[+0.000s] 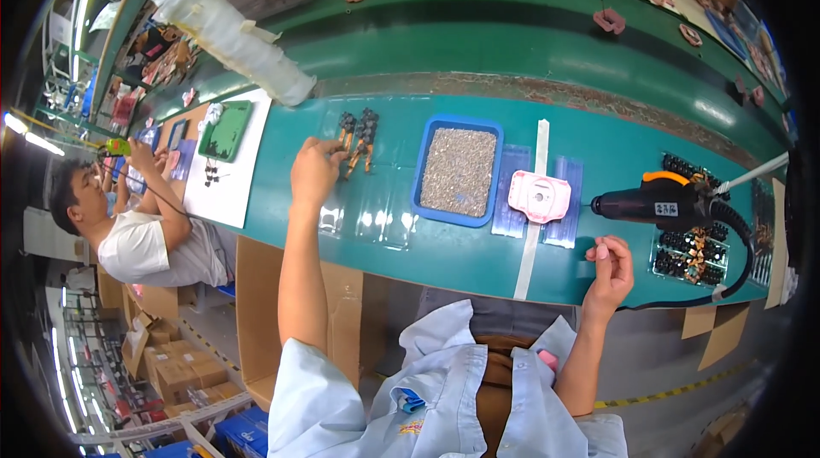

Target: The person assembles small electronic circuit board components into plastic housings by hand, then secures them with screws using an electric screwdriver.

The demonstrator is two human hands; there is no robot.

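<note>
My left hand [316, 169] reaches over the left part of the table, fingers closed at the tail of a small black part with a copper-coloured tail [347, 123]. Beside it lie several more such black and copper parts [366, 129] on a clear plastic tray [389, 202]. My right hand [608, 273] is above the front edge, its fingers curled together; anything in them is too small to make out. Between the hands, a pink-and-white plastic housing [540, 196] rests on strips of clear film. Left of it stands a blue tray [458, 171] filled with small greyish pieces.
A black powered hand tool [649, 204] is mounted at the right, its cable curving down. Behind it are trays of black and copper parts [692, 253]. A rolled plastic bundle [231, 35] hangs at the back left. A co-worker [154, 227] sits at the left, near a green tray [227, 130].
</note>
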